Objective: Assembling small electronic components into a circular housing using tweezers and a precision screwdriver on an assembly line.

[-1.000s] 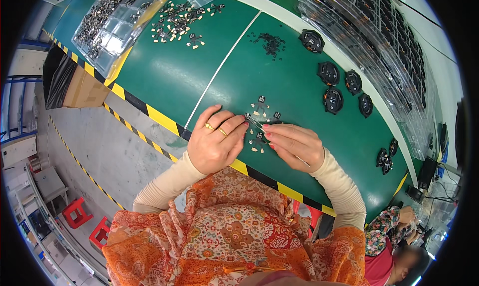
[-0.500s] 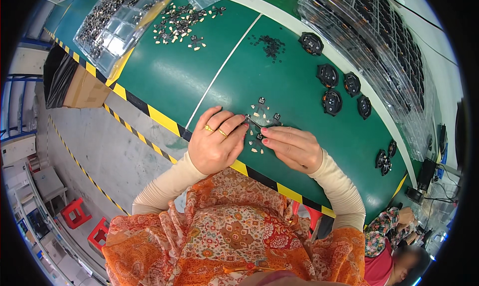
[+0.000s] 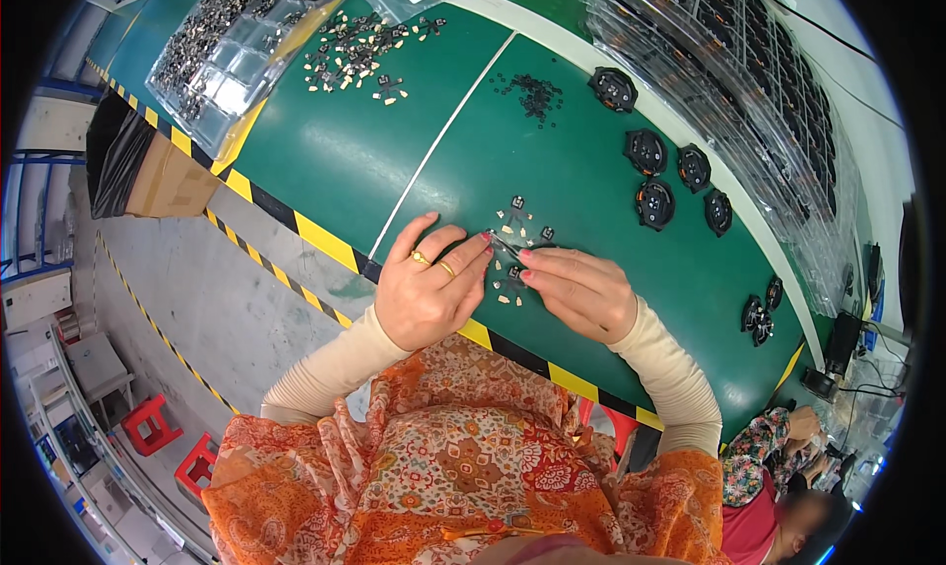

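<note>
Over the green table [image 3: 345, 161], my left hand [image 3: 431, 287], with two rings, closes thumb and forefinger on a small part whose kind I cannot make out. My right hand [image 3: 583, 291] pinches thin dark tweezers [image 3: 508, 247], their tip at my left fingertips. Around them lie small black flex-like pieces with pale tabs: one piece [image 3: 517, 204] beyond my fingers, another piece [image 3: 546, 235] by the tweezers, and a third piece [image 3: 513, 273] between my hands, partly hidden.
A heap of black-and-pale pieces [image 3: 360, 58] lies far left, beside a clear compartment tray [image 3: 232, 82]. Tiny black bits [image 3: 535, 97] are piled at the back. Round black housings [image 3: 654, 203] sit at right, before stacked clear trays [image 3: 729, 102]. A co-worker [image 3: 759, 506] is at lower right.
My hands stay in nearly the same place. The fingers of my left hand and the tweezers have shifted very slightly.
</note>
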Action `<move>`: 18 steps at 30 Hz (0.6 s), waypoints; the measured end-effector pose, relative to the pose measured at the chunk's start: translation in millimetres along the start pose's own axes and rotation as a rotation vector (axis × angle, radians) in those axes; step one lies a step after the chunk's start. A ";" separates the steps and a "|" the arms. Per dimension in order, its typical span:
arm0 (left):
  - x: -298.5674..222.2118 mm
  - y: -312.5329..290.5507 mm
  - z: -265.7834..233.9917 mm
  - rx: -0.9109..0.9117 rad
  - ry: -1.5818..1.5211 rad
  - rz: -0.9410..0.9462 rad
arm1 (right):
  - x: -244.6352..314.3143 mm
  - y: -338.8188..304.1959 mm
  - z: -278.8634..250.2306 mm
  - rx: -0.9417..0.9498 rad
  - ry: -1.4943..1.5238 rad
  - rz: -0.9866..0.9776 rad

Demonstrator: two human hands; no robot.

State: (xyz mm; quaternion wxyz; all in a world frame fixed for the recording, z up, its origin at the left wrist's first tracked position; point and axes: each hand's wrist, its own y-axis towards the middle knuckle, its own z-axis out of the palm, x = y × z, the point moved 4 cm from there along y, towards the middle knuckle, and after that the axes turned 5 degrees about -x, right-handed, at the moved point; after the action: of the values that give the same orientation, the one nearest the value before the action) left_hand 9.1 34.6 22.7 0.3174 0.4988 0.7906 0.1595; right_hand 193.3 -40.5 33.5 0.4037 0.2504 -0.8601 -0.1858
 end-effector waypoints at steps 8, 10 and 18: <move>-0.3 2.7 -2.9 0.003 -0.008 -0.001 | -0.8 -0.3 -5.3 -0.068 0.028 0.043; 0.4 3.5 -2.6 0.010 -0.023 -0.008 | -1.0 -0.3 -2.1 -0.053 0.032 0.034; 1.7 3.7 -1.2 -0.011 -0.039 -0.022 | -0.7 0.3 -0.1 -0.046 0.035 0.028</move>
State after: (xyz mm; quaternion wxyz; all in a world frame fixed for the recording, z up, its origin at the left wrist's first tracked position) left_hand 10.4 37.8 25.2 0.3369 0.4915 0.7888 0.1507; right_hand 193.7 -39.8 33.3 0.4269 0.2323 -0.8518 -0.1953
